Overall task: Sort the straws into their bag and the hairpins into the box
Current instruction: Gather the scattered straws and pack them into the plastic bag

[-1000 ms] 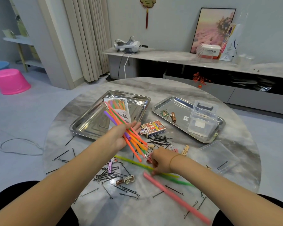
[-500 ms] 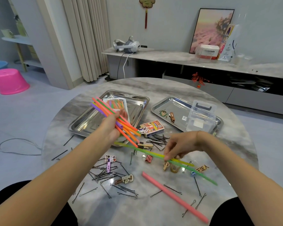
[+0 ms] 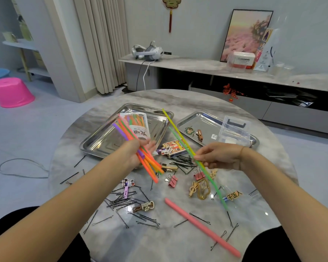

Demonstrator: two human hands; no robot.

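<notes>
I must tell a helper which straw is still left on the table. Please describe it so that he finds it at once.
Start at the round marble table and look at its near edge, by the person's right arm. There the pink straw lies flat among black hairpins, touched by no hand. It is the only straw on the table, and thicker than those held in the hands.

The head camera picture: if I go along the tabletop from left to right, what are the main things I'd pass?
Left tray with the straw bag → left hand gripping a bundle of straws → small printed box → right hand pinching two long thin straws → clear plastic box on the right tray.
</notes>
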